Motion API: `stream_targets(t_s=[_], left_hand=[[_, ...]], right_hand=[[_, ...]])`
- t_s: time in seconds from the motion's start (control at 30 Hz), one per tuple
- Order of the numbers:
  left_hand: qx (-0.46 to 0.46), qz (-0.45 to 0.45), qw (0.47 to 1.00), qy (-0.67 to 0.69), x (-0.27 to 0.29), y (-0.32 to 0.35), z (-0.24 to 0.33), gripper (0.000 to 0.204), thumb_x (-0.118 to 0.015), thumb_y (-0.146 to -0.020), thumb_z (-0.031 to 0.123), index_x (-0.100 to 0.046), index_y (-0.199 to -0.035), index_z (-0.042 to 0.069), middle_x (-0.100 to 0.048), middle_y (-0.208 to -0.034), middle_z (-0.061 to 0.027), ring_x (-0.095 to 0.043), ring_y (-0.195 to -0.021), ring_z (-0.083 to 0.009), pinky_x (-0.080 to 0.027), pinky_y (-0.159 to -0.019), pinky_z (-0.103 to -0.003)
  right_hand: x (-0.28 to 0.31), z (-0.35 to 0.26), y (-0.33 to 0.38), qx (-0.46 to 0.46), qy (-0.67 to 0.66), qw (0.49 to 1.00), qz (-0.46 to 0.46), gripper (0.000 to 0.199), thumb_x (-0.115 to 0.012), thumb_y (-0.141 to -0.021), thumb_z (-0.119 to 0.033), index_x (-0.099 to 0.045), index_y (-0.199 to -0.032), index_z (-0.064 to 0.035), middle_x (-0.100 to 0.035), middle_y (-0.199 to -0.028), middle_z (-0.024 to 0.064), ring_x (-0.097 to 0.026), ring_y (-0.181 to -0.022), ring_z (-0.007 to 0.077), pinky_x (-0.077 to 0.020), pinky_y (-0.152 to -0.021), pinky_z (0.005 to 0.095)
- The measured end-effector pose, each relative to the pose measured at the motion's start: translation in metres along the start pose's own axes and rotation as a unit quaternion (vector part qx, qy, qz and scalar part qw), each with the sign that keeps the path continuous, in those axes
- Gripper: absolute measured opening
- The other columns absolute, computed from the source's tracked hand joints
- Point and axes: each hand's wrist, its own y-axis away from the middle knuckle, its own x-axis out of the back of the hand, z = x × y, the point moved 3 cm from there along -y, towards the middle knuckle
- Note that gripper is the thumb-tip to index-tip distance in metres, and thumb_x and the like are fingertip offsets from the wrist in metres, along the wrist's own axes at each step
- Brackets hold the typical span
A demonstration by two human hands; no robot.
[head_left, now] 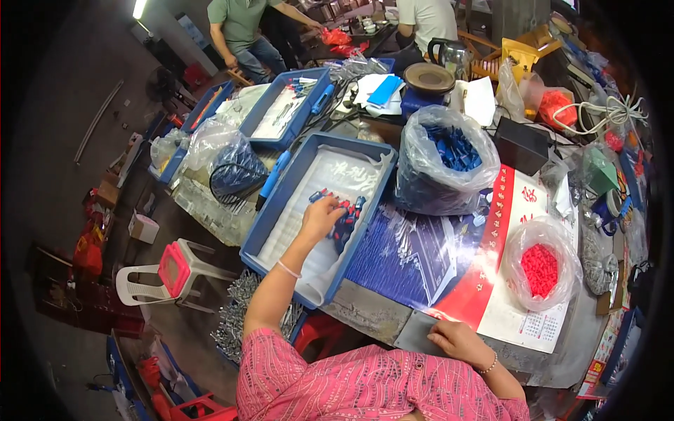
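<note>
My left hand (pixel 323 219) reaches into a blue plastic tray (pixel 249 254) lined with white sheeting. Its fingers are closed at a loose pile of small blue-and-red plastic pieces (pixel 342 228), and one piece appears to be in them; the fingertips are partly hidden. At the front edge of the table my right hand (pixel 460 344) rests with curled fingers, and nothing shows in it. Beyond the tray's right side stands a clear bag of blue plastic parts (pixel 449 151). Another clear bag (pixel 519 242), farther right, holds small red parts (pixel 539 270).
A blue and red printed sheet (pixel 414 256) covers the tabletop between the bags. Behind are a second blue tray (pixel 277 116) of slim parts, a dark box (pixel 519 144) and a glass kettle (pixel 453 56). A white chair (pixel 140 284) stands left. Two people are at the back.
</note>
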Motion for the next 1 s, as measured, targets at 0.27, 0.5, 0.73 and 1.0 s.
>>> stream_targets(t_s=[0.27, 0.5, 0.73, 1.0], left_hand=[[-0.073, 0.060, 0.995, -0.021, 0.036, 0.055, 0.059, 0.019, -0.063, -0.078, 0.008, -0.061, -0.096, 0.001, -0.063, -0.084, -0.0127, -0.061, -0.066, -0.0202, -0.047, -0.059, -0.029], [-0.125, -0.042, 0.984, 0.124, 0.014, 0.138, 0.116, 0.013, -0.056, -0.080, 0.001, -0.061, -0.093, -0.001, -0.062, -0.083, -0.0125, -0.061, -0.072, -0.0214, -0.047, -0.065, -0.029], [-0.126, -0.164, 0.953, 0.221, -0.037, 0.185, 0.131, 0.017, -0.052, -0.080, 0.000, -0.059, -0.096, -0.002, -0.062, -0.088, -0.0139, -0.061, -0.079, -0.0251, -0.047, -0.071, -0.030], [-0.083, -0.222, 0.928, 0.289, -0.065, 0.205, 0.114, 0.024, -0.044, -0.083, -0.003, -0.058, -0.103, -0.002, -0.062, -0.091, -0.0098, -0.060, -0.080, -0.0136, -0.047, -0.072, -0.025]], right_hand=[[0.016, 0.009, 0.002, -0.008, 0.008, 1.000, 0.015, 0.022, -0.054, -0.084, -0.024, -0.055, -0.084, -0.0022, -0.057, -0.077, 0.0181, -0.056, -0.072, 0.0366, -0.0444, -0.063, 0.0418], [0.079, -0.010, -0.022, 0.076, 0.069, 0.985, 0.135, 0.011, -0.056, -0.083, -0.012, -0.054, -0.087, -0.0021, -0.056, -0.079, 0.0164, -0.057, -0.073, 0.0331, -0.0451, -0.062, 0.0385], [0.179, -0.056, -0.107, 0.164, 0.127, 0.916, 0.343, 0.007, -0.058, -0.081, -0.003, -0.055, -0.085, 0.0010, -0.057, -0.076, 0.0114, -0.058, -0.072, 0.0218, -0.0446, -0.065, 0.0283], [0.184, -0.141, -0.102, 0.361, -0.144, 0.871, 0.300, 0.008, -0.055, -0.084, -0.006, -0.058, -0.086, 0.0010, -0.059, -0.075, 0.0085, -0.056, -0.066, 0.0161, -0.0454, -0.059, 0.0270]])
